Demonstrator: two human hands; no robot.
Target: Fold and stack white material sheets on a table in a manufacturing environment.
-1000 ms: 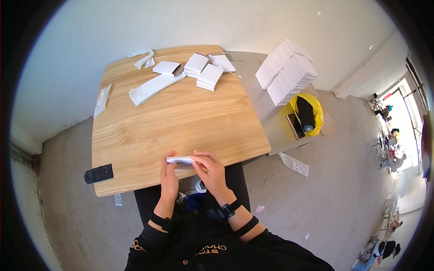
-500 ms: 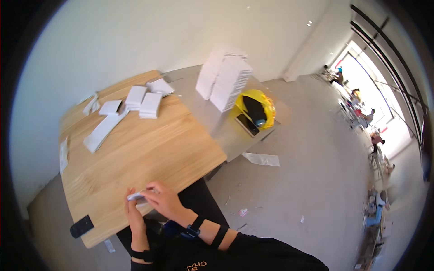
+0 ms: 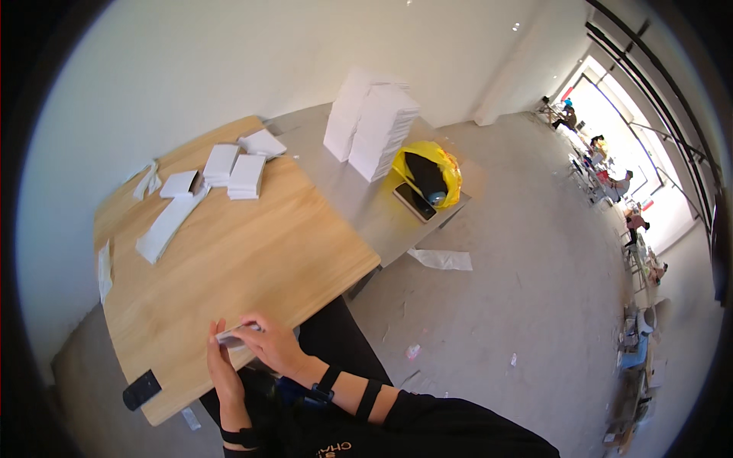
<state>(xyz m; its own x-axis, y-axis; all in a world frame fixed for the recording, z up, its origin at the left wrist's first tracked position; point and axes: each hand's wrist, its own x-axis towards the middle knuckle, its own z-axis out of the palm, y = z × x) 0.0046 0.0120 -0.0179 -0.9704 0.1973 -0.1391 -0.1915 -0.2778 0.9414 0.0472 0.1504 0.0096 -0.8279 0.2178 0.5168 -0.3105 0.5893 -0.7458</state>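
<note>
While fingers of the left hand (image 3: 224, 374) and right hand (image 3: 272, 345) grasp a thin white object (image 3: 229, 340), boxes (image 3: 245, 175) lie at their twelve o'clock.

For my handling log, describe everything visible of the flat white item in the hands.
The flat white item is thin, card-like in look, with a greyish face. Tilted, it is held between the left hand and right hand, over the wooden table. The right hand partly covers it, hiding its full outline.
</note>
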